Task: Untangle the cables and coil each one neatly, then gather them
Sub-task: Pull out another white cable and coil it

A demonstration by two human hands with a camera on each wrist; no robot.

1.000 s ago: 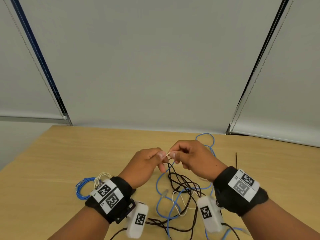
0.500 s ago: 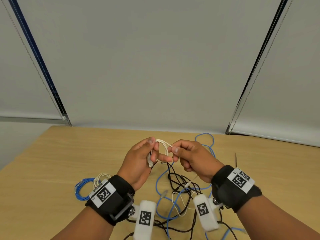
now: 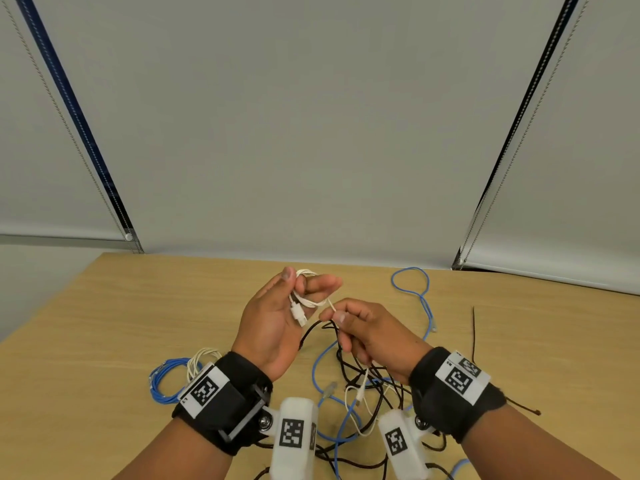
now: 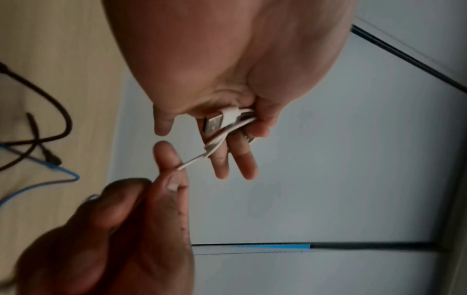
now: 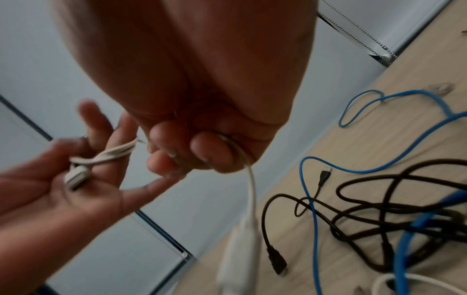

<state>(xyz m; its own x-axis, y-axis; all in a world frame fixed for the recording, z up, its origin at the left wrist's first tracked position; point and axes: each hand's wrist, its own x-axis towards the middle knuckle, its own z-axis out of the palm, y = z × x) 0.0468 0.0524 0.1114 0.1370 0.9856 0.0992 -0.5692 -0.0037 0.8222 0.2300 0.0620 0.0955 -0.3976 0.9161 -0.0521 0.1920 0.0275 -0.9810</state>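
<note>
Hands were raised above the pale wooden surface (image 3: 121, 323), close together; the left hand (image 3: 273, 320) had its palm turned up, and a thin white USB cable (image 3: 304, 301) was wound in small loops around its index and middle fingers; the thumb pressed the loops against these fingers, so this grip was closed on the white cable, while the other fingers (image 4: 242, 159) were stretched out; the flat white plug (image 4: 217, 121) of this cable lay in the palm. From the loops the white cable ran a short way to the right hand (image 3: 374, 336), which pinched it between thumb and forefinger; its other fingers were curled, and the cable passed through the fist and hung down from it, with a white connector (image 5: 242, 249) at the low end, blurred in the right wrist view.

Under the right hand a tangle lay on the surface: a thin black cable (image 3: 349, 365) with a dark plug (image 5: 276, 261), and a long blue network cable (image 3: 410, 289) which reached toward the far edge in a loop; a further white strand (image 3: 353, 414) lay among them, and I could not tell whether it was the same cable. Near the left wrist a coiled blue cable (image 3: 162, 382) rested on the surface, touching a small white coil (image 3: 201, 358) beside it.
</note>
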